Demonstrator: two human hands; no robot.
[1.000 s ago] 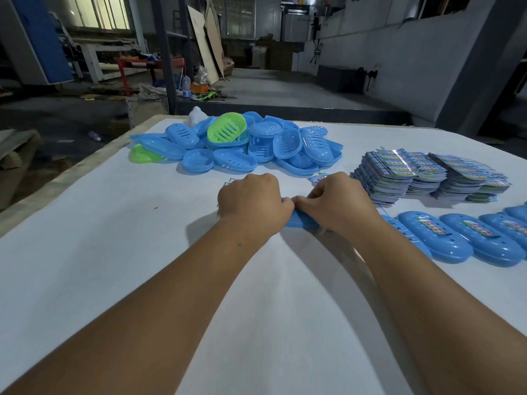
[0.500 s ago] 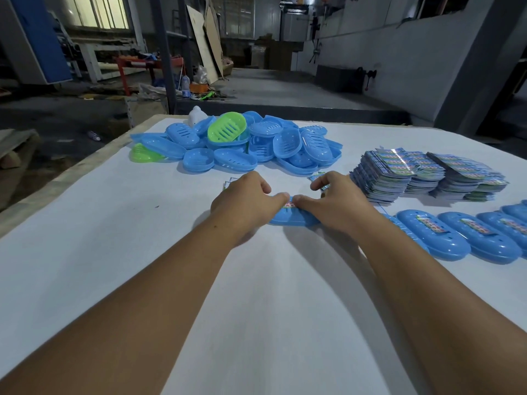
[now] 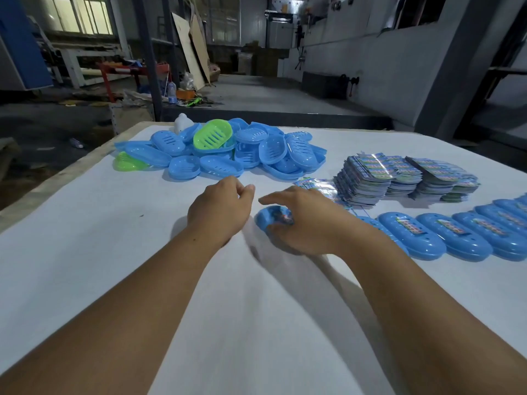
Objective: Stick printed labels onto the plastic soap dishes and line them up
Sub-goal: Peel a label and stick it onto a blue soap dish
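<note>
Where right hand (image 3: 302,223) grips dish (image 3: 271,219), table edge (image 3: 71,178) leftward.

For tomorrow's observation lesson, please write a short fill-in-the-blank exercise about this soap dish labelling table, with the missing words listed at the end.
1. The right hand grips a soap dish coloured ____.
2. The left hand holds ____.
3. On top of the pile of unlabelled dishes lies one dish coloured ____.
4. The label stacks sit on the far side of the ____ of labelled dishes.

Missing words: blue; nothing; green; row
</note>
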